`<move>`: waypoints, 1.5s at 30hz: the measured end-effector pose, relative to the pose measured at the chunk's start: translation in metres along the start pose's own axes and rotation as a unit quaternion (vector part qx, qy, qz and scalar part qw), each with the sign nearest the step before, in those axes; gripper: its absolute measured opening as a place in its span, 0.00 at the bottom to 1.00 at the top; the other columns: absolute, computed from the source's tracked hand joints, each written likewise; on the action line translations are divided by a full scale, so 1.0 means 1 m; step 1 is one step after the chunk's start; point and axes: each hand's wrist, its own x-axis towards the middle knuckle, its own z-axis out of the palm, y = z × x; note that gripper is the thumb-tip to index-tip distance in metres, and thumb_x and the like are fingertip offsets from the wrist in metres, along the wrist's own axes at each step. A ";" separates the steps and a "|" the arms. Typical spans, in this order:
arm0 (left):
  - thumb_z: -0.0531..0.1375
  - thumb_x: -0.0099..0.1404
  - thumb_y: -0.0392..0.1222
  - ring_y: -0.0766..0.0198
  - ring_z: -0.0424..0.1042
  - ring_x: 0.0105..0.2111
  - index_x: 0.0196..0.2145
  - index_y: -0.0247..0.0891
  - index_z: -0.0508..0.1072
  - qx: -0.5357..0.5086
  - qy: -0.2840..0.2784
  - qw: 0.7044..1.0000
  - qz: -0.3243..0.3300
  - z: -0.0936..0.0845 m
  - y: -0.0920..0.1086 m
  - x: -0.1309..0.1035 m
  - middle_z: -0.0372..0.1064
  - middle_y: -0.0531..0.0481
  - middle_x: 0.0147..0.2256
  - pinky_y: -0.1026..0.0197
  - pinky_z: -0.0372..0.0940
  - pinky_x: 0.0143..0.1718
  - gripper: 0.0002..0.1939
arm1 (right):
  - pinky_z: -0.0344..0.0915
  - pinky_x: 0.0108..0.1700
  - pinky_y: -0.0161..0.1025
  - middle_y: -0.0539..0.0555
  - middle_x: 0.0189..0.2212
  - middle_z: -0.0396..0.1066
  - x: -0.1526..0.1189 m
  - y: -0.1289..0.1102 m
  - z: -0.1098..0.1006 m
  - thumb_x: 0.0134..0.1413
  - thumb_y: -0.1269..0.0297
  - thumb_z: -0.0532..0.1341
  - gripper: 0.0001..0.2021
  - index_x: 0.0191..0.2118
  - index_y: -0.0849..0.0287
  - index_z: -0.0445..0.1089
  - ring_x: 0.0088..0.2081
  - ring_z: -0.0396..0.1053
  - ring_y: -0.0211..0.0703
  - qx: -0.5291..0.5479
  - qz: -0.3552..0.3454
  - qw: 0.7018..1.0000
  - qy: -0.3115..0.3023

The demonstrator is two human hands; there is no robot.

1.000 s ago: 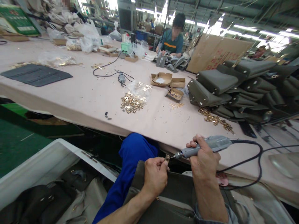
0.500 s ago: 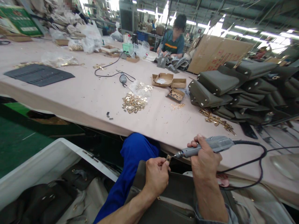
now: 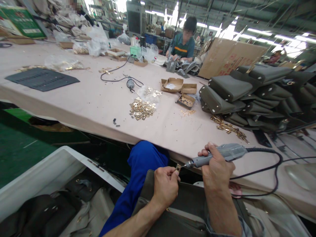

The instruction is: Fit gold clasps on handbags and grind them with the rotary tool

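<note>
Between thumb and fingers, my left hand (image 3: 166, 185) pinches a small gold-coloured metal plate (image 3: 178, 167) just above a dark olive bag (image 3: 190, 194) on my lap. My right hand (image 3: 217, 166) is wrapped round a grey electric screwdriver (image 3: 219, 153), held nearly level and pointing left. Its thin bit reaches the plate, though I cannot make out whether a screw sits on the tip. From the tool's back end a black cord (image 3: 276, 161) loops off to the right.
On the pale table (image 3: 148, 130) lie a heap of gold plates (image 3: 142, 109), small cardboard boxes (image 3: 172, 84) and stacked olive bags (image 3: 229, 87). A white bin (image 3: 66, 154) holding bags stands at my left. A co-worker (image 3: 184, 44) is across the table.
</note>
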 end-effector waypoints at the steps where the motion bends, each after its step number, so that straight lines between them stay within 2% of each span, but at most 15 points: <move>1: 0.55 0.67 0.44 0.65 0.63 0.11 0.22 0.38 0.72 0.002 0.000 1.000 0.001 0.000 0.000 0.000 0.62 0.53 0.11 0.65 0.51 0.16 0.17 | 0.68 0.22 0.33 0.48 0.24 0.70 0.000 0.000 0.000 0.34 0.70 0.77 0.17 0.31 0.63 0.70 0.22 0.65 0.34 0.000 -0.002 1.000 0.001; 7: 0.56 0.67 0.44 0.65 0.64 0.12 0.22 0.37 0.73 0.020 0.001 1.000 0.009 -0.001 -0.003 0.001 0.63 0.52 0.12 0.65 0.53 0.18 0.17 | 0.68 0.21 0.34 0.48 0.23 0.70 -0.002 -0.001 0.003 0.33 0.70 0.77 0.17 0.30 0.63 0.70 0.21 0.65 0.35 -0.002 -0.001 1.000 0.013; 17: 0.57 0.66 0.44 0.65 0.65 0.13 0.21 0.37 0.73 0.030 0.000 1.000 0.001 -0.002 -0.007 0.002 0.65 0.51 0.13 0.64 0.53 0.18 0.17 | 0.67 0.21 0.33 0.48 0.24 0.70 -0.009 -0.001 0.004 0.37 0.70 0.76 0.16 0.32 0.63 0.71 0.21 0.65 0.34 -0.001 -0.017 1.000 0.004; 26: 0.56 0.66 0.44 0.64 0.64 0.12 0.21 0.37 0.73 0.019 -0.005 1.000 -0.003 -0.002 -0.008 0.003 0.65 0.51 0.13 0.65 0.52 0.17 0.17 | 0.66 0.20 0.32 0.48 0.25 0.69 -0.012 -0.004 0.005 0.39 0.64 0.78 0.18 0.33 0.62 0.70 0.22 0.65 0.34 -0.013 -0.024 1.000 -0.002; 34: 0.57 0.65 0.43 0.66 0.61 0.08 0.21 0.37 0.73 -0.030 -0.014 0.999 -0.031 -0.005 0.005 0.001 0.61 0.53 0.09 0.67 0.51 0.12 0.16 | 0.66 0.20 0.32 0.49 0.25 0.70 -0.015 -0.008 0.006 0.38 0.66 0.77 0.17 0.33 0.62 0.71 0.22 0.65 0.34 -0.007 -0.021 1.000 -0.009; 45: 0.59 0.66 0.52 0.68 0.60 0.07 0.20 0.35 0.74 -0.067 -0.040 0.996 -0.048 -0.007 0.000 0.006 0.62 0.52 0.08 0.69 0.48 0.09 0.22 | 0.67 0.21 0.32 0.48 0.25 0.69 -0.015 -0.009 0.002 0.39 0.63 0.78 0.19 0.33 0.62 0.70 0.22 0.65 0.33 0.000 -0.021 1.000 -0.018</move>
